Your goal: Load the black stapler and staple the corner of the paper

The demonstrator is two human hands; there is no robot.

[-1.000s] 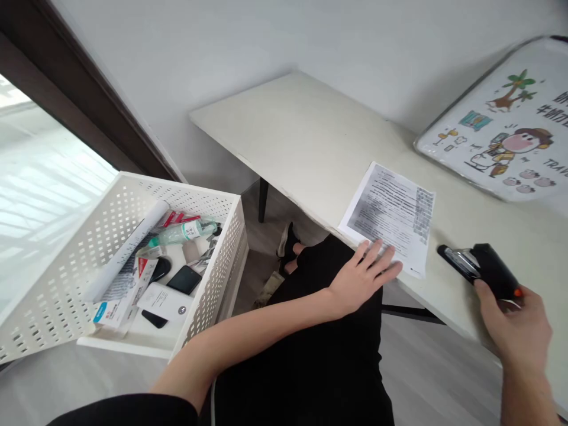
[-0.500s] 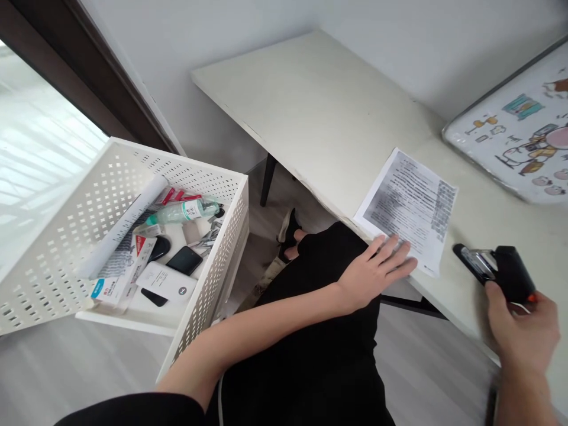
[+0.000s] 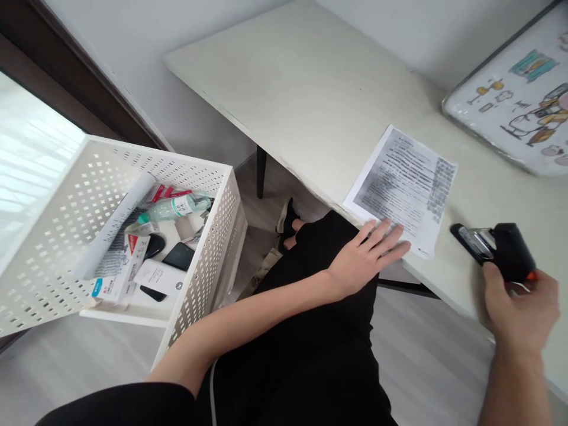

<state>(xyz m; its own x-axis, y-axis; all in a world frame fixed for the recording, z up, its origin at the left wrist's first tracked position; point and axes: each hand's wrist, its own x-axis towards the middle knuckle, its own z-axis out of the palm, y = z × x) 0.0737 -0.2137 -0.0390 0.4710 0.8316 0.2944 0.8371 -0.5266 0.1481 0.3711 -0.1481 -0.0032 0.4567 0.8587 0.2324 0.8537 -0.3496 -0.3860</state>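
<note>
A printed sheet of paper [image 3: 399, 189] lies on the white table [image 3: 284, 89] at its front edge. My left hand [image 3: 361, 260] rests with spread fingers on the sheet's lower edge, holding nothing. To the right of the paper, my right hand [image 3: 523, 302] grips a black stapler [image 3: 497, 248] over the tabletop. The stapler's metal inner part shows between its upper and lower halves, and an orange spot is visible at its rear end. Some of my right fingers are hidden behind the stapler.
At left stands a white perforated drawer [image 3: 217, 225] holding a rolled paper [image 3: 115, 225], a green-capped bottle [image 3: 175, 207], a dark phone-like object [image 3: 178, 256] and boxes. A sticker-covered white case [image 3: 510, 100] is at the table's back right. A black table leg [image 3: 261, 171] stands below.
The view has shifted slightly, so the drawer, table and paper sit a little differently in the picture. My left hand stays on the sheet, and my right hand still holds the stapler.
</note>
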